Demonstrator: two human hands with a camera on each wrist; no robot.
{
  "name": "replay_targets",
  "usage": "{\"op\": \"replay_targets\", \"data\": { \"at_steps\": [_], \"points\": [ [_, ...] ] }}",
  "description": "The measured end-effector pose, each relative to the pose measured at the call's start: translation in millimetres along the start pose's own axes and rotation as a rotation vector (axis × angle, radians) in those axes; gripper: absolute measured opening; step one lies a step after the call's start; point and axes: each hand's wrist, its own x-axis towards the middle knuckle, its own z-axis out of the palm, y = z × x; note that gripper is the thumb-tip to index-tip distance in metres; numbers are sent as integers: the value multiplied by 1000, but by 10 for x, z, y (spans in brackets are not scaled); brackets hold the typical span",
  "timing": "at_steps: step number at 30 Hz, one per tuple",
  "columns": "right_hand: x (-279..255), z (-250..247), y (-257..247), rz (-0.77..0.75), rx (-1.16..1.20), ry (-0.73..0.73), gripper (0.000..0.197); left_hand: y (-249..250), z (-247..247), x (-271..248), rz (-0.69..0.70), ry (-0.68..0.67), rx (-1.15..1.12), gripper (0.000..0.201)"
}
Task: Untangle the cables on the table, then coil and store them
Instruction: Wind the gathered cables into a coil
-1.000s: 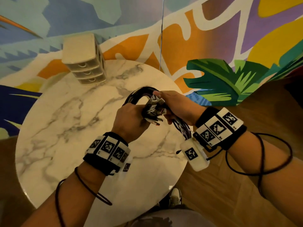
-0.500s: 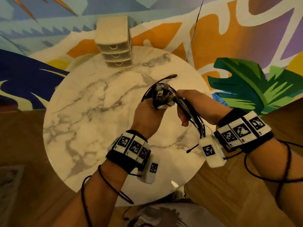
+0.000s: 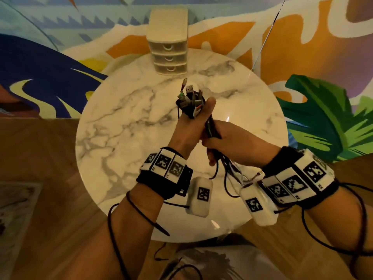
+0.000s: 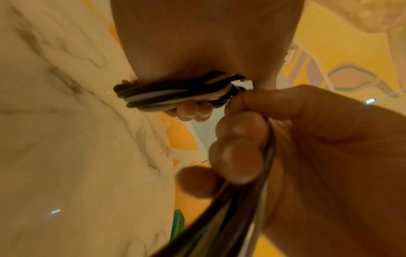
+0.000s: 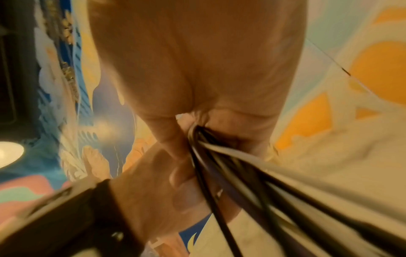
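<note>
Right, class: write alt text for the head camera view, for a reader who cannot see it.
Two hands hold a bundle of cables above a round marble table: the left hand grips the connector end, the right hand grips lower down. A small drawer unit stands at the table's far edge.

Round white marble table [image 3: 125, 150], grey-veined, glossy, with small bright glints near the right edge and the near edge. Standing on a wooden floor [image 3: 46, 229] of slanted planks, against a painted wall. On the far edge, slightly left of centre: a small cream drawer unit [image 3: 168, 43] with three shut drawers stacked one above another, each with a curved handle, fronts facing the near side. Resting directly on the marble, upright, well apart from everything else. Also seen in the left wrist view: the same veined marble top [image 4: 66, 139], pale and blurred.
</note>
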Motion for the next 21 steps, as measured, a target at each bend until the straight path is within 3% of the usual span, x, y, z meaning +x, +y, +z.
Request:
{"op": "replay_targets", "data": {
  "at_steps": [3,6,9,12,17,21],
  "points": [
    [-5,204,77,-32,-6,-93,25,18,-70,30,-76,-65,-121,35],
    [2,381,176,-22,91,-110,32,71,-107,-30,-86,-175,-346,19],
    [36,439,329,54,46,-93,40,90,-140,-102,-44,-241,-452,40],
    [135,377,553,119,-136,-87,42,127,-176,-154,36,-329,-422,18],
    [281,54,694,167,-436,-153,39,106,-272,-233,-2,-395,-283,38],
    [425,-140,606,186,-672,-221,23,115,-274,-335,27,-423,-42,15]
  ]
}}
